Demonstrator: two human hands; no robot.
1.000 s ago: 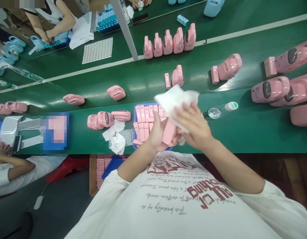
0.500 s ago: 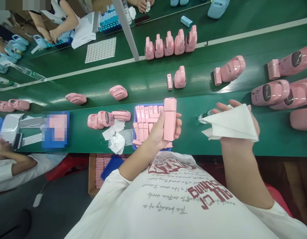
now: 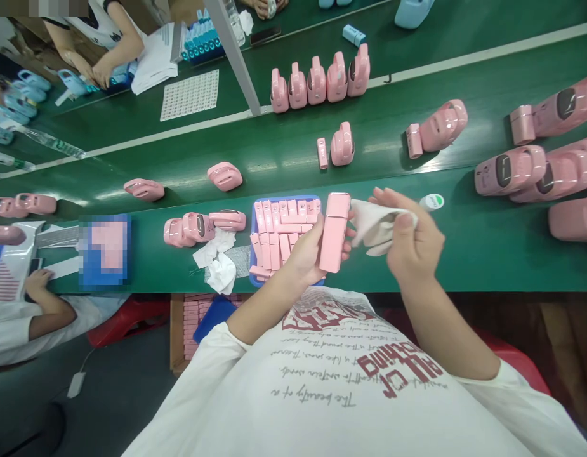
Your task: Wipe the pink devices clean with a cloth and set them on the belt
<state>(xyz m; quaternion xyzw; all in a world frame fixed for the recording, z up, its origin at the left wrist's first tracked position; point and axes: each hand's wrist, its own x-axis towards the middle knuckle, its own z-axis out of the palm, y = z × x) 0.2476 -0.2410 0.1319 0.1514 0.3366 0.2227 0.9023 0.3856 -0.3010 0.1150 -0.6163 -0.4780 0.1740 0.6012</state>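
Note:
My left hand point(image 3: 306, 255) is wrapped round a pink rectangular case point(image 3: 335, 233), held upright in front of my shirt with its lid end up. To the right, my right hand point(image 3: 419, 244) pinches a white cloth point(image 3: 376, 223), whose loose end reaches close to the case. Whether cloth and case touch, I cannot tell. Just left of the case, a blue basket point(image 3: 252, 254) holds several smaller-looking pink cases point(image 3: 275, 249) in rows. A bottle with a white and green cap point(image 3: 432, 202) stands behind my right hand.
Pink handled devices point(image 3: 343, 145) stand along the green bench point(image 3: 274, 158), with more at the right point(image 3: 509, 171). Crumpled white cloths point(image 3: 221, 273) lie left of the basket. A metal post point(image 3: 236, 57) rises ahead. Co-workers' hands point(image 3: 103, 70) are at the far left, and a cardboard box point(image 3: 178, 330) sits below.
My right hand has moved left toward the case, turned over and closed on the cloth, which was draped across its open palm. My left hand shifted slightly right with the case.

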